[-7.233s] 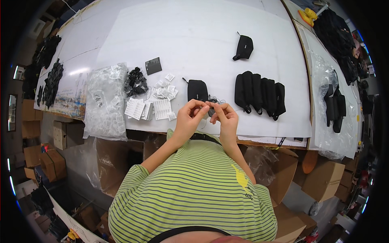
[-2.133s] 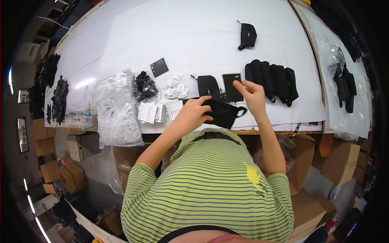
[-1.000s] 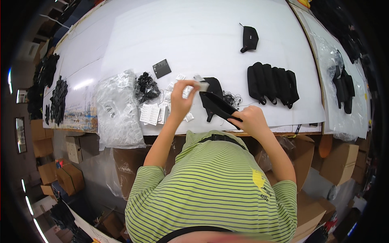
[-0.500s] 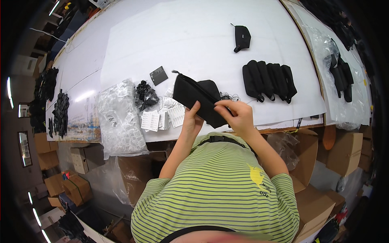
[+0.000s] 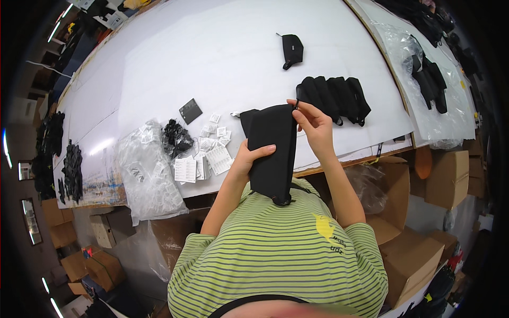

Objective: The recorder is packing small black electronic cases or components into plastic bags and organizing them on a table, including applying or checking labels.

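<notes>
A black zip pouch (image 5: 271, 143) stands nearly upright in front of my shirt, at the table's near edge. My left hand (image 5: 253, 158) grips its left side, thumb lying across the front and fingers hidden behind. At the top right corner, my right hand (image 5: 317, 127) pinches a small dark part of the pouch, perhaps the zip pull; the fingertips partly cover it. Behind the held pouch another black piece (image 5: 247, 121) lies on the table, mostly hidden. Left of my hands are white printed labels (image 5: 197, 167), some stacked and some loose.
A row of several black pouches (image 5: 334, 98) lies to the right, with a single pouch (image 5: 292, 50) farther back. On the left are a plastic bag of labels (image 5: 148, 172), a heap of black cords (image 5: 176, 139) and a dark square card (image 5: 191, 111). Cardboard boxes (image 5: 448, 180) stand below the table.
The pouch has turned from a slant to nearly upright. My right hand has moved from its near right edge up to the top right corner. The whole view has shifted slightly.
</notes>
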{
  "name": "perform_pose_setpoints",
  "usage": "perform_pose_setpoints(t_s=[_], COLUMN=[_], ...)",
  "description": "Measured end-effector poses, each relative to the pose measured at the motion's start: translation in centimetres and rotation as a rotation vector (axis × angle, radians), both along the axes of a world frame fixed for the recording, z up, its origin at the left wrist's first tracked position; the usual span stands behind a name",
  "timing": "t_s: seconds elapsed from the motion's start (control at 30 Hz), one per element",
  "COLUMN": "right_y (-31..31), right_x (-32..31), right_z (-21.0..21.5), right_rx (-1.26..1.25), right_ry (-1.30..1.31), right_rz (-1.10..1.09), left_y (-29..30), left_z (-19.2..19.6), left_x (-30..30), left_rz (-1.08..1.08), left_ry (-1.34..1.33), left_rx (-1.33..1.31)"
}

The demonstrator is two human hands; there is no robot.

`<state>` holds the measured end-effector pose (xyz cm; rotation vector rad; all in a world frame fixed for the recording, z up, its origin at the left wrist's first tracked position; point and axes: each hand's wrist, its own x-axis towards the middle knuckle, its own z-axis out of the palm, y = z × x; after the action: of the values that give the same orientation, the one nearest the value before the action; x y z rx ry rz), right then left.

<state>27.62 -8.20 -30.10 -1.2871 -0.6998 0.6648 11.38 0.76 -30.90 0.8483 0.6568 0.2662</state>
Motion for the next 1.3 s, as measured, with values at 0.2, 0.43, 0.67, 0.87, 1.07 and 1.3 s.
perform_pose_setpoints(t_s=[0.2,0.43,0.67,0.87,1.07,1.3], right_y=[-1.0,-3.3,-4.2,-4.1,-5.2,-7.7], right_x=[-0.2,-3.4,-3.2,-4.1,-1.7,1.3], right_z=[-0.4,2.4,2.8,2.8,2.6,0.8], right_rx=[-0.078,-0.113,-0.218,-0.256,-0.178,-0.133], right_ry=[-0.38,-0.431,-0.653,-1.297,-0.576,-0.295], right_rz=[-0.211,0.183,0.183,0.132,0.101,0.125], left_y=[-0.9,3.1,3.6,0.3,-0.2,1.1], left_z=[-0.1,-2.1,-2.9,-1.2,-3.2,-1.3], left_x=[0.8,1.2,1.0,0.8,-1.0,-1.6], left_rz=[0.084,0.236,0.371,0.272,0.199,-0.046], left_ry=[0.036,-0.082,-0.055,-0.071,0.237,-0.132], left_rx=[-0.033,-0.284,-0.22,-0.385,0.535,0.813])
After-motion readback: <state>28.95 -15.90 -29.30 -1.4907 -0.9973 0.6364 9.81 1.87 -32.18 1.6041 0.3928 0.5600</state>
